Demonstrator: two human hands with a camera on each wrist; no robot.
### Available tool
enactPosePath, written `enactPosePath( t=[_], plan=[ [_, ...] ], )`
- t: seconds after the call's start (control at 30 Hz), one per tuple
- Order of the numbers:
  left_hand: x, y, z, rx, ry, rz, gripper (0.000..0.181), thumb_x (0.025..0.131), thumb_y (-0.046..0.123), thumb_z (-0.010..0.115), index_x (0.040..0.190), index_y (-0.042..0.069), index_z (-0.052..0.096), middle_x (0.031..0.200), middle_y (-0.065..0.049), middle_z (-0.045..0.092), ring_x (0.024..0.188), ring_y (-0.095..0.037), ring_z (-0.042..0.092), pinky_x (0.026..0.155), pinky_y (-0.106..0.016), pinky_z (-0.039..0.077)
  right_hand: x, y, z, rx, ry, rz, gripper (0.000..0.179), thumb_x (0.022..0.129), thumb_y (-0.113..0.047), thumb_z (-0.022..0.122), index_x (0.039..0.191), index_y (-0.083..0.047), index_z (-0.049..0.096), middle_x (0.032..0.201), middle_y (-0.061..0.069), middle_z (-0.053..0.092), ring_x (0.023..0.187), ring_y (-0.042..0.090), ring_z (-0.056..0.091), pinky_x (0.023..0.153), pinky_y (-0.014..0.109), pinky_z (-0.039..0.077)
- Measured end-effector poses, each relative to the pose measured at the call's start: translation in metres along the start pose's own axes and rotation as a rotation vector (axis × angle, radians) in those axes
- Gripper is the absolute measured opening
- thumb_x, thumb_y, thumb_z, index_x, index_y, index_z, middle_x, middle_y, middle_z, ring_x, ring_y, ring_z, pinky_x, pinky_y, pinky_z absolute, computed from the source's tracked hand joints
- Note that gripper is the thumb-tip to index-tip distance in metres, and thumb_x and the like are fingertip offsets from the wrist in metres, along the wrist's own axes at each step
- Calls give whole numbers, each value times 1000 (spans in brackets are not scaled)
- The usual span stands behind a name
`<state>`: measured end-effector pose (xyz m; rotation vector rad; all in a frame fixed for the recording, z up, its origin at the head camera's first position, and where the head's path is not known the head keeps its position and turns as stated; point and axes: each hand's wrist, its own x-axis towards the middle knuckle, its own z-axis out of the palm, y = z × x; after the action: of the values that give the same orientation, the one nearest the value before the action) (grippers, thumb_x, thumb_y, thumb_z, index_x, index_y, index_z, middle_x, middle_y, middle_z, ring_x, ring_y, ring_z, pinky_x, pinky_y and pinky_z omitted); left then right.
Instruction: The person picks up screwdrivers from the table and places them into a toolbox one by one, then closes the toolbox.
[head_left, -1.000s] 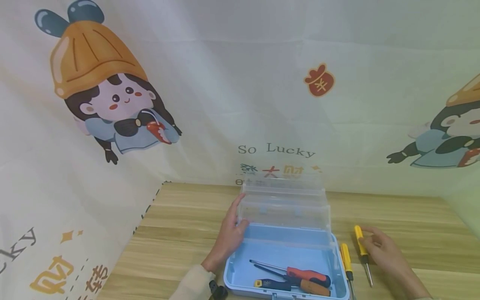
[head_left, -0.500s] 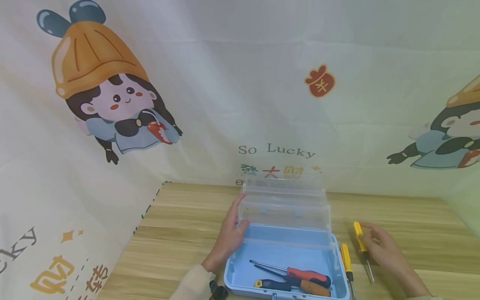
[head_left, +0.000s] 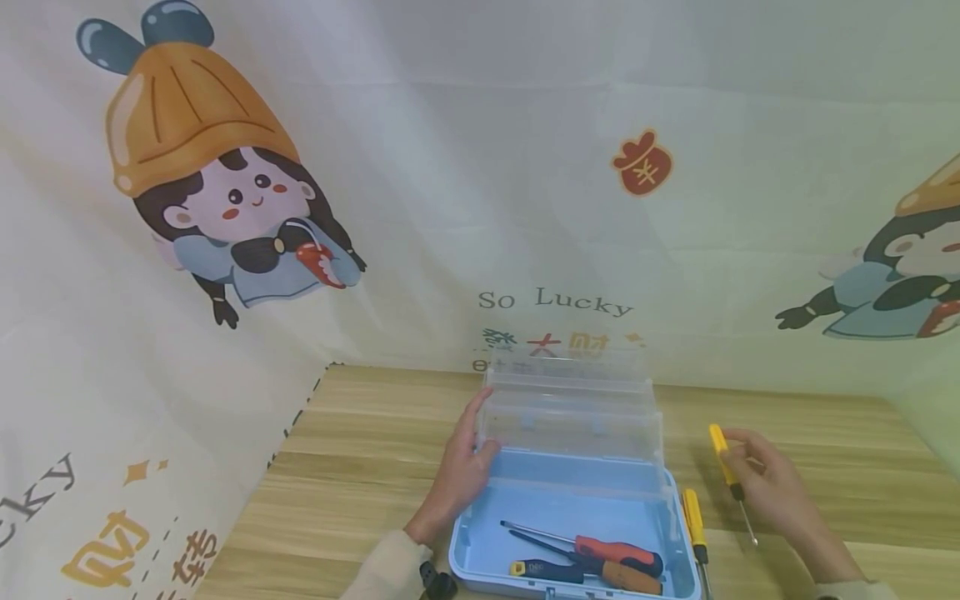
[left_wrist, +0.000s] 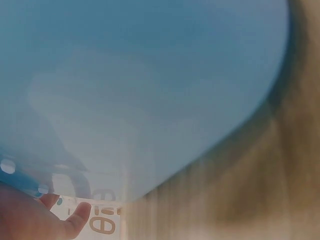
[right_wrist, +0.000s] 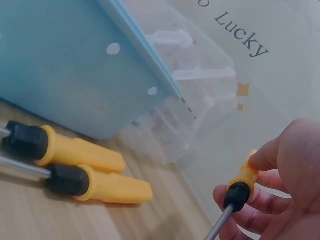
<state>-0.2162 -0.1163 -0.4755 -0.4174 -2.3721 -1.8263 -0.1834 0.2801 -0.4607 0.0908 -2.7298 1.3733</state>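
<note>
Pinching a yellow screwdriver (head_left: 718,442) in the right hand (head_left: 772,483), right of the box (head_left: 540,508) — slanted lengthwise, pointing tip-first nearward, slightly rightward — and touching the lid (head_left: 562,435) with the spread left hand (head_left: 460,471).

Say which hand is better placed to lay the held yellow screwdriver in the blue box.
Right, I'd judge: the right hand pinches the held yellow screwdriver, to the right of the open blue box. The left hand is across at the left edge of the clear lid.
</note>
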Motion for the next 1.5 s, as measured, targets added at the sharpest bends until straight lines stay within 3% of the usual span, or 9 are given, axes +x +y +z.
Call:
enactPosePath(
  t=[0.27, 0.4, 0.5, 0.6, 0.73, 0.93, 1.17, 1.5],
  plan=[
    [0, 0, 0, -6, -4, 2, 68, 97, 0, 48, 156, 23, 25, 161, -5, 29, 141, -36, 38, 110, -61, 37, 3, -10, -2, -3, 3, -43, 43, 104, -20, 49, 139, 5, 46, 108, 22, 62, 113, 56, 57, 90, 67, 48],
    [0, 0, -1, 21, -3, 6, 67, 97, 1, 48, 156, 24, 26, 160, -4, 31, 138, -36, 42, 107, -60, 41, 6, -17, -3, -2, 14, -61, 42, 104, -19, 49, 138, 5, 47, 108, 20, 61, 111, 52, 60, 87, 52, 54],
    [-4, 16, -3, 13, -10, -1, 66, 97, 1, 48, 157, 19, 25, 160, -11, 31, 134, -41, 45, 104, -60, 44, 8, -21, -4, -7, 26, -69, 40, 103, -18, 51, 136, 5, 49, 107, 18, 60, 110, 51, 60, 80, 34, 56],
    [-8, 33, -5, 6, -18, -9, 65, 97, 1, 48, 156, 14, 25, 159, -16, 31, 132, -44, 46, 103, -60, 45, 10, -24, -3, -24, 43, -78, 39, 102, -17, 53, 134, 4, 51, 107, 18, 61, 100, 31, 68, 69, 22, 52],
    [-9, 38, -6, 4, -20, -15, 65, 96, 0, 48, 156, 13, 26, 158, -18, 31, 134, -44, 44, 105, -60, 43, 12, -31, -3, -33, 44, -71, 40, 102, -21, 53, 135, 2, 52, 107, 19, 62, 86, 5, 63, 63, 25, 53],
    [-9, 37, -6, -1, -14, -8, 66, 95, -3, 48, 156, 10, 26, 159, -17, 31, 133, -44, 45, 104, -59, 44, 16, -40, -3, -41, 36, -70, 43, 103, -25, 52, 136, 2, 51, 107, 18, 62, 77, 5, 61, 61, 25, 50],
    [-9, 38, -6, 3, -22, -18, 65, 96, -2, 48, 156, 12, 26, 160, -12, 29, 139, -38, 41, 108, -59, 40, 20, -49, -3, -43, 32, -110, 41, 104, -24, 50, 136, 2, 51, 107, 18, 62, 78, 8, 62, 58, 25, 50],
    [-9, 38, -6, -4, -16, -6, 66, 96, -3, 48, 156, 10, 25, 159, -15, 29, 137, -41, 42, 107, -59, 42, 28, -60, -2, -71, 21, -157, 39, 104, -26, 51, 137, -4, 54, 100, 11, 64, 74, 7, 57, 54, 26, 47]
  ],
)
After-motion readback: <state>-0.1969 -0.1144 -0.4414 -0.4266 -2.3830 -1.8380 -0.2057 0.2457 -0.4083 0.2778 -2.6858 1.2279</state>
